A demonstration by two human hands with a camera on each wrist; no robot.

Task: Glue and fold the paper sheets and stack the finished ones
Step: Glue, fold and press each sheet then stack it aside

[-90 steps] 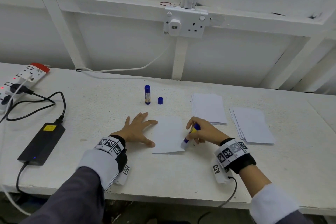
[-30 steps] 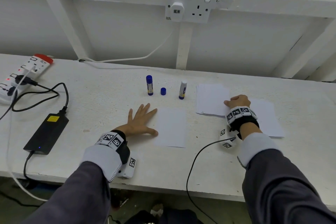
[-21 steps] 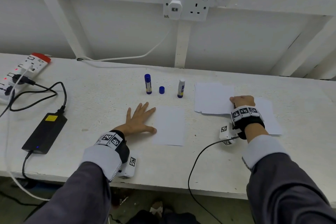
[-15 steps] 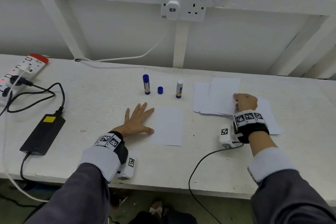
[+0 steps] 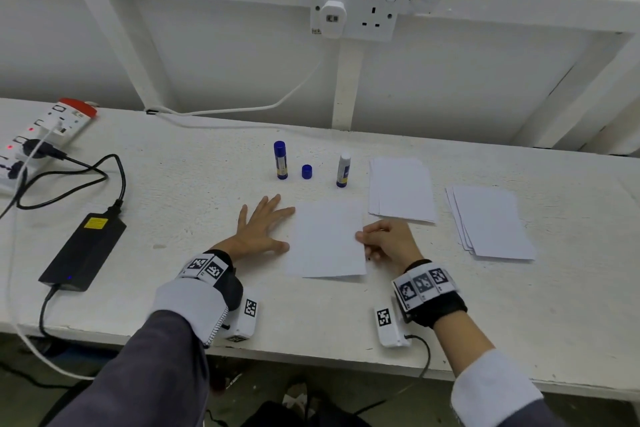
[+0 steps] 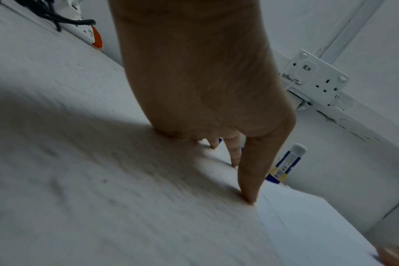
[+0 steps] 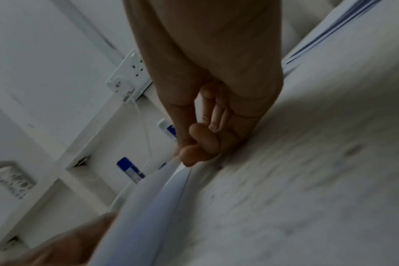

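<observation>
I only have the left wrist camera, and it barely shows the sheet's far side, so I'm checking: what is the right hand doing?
Observer: The right hand pinches the right edge of the sheet between thumb and curled fingers.
Operator: Is it one sheet or two?
Observer: Two layers. In the right wrist view a lower sheet shows under the pinched one, with a gap between them.
Operator: Where is the glue stick's cap?
Observer: The blue cap stands on the table, between the capped glue stick and the uncapped glue stick.
Operator: Any piles?
Observer: Two, right of the sheet: a nearer stack and a fanned stack beyond it.
</observation>
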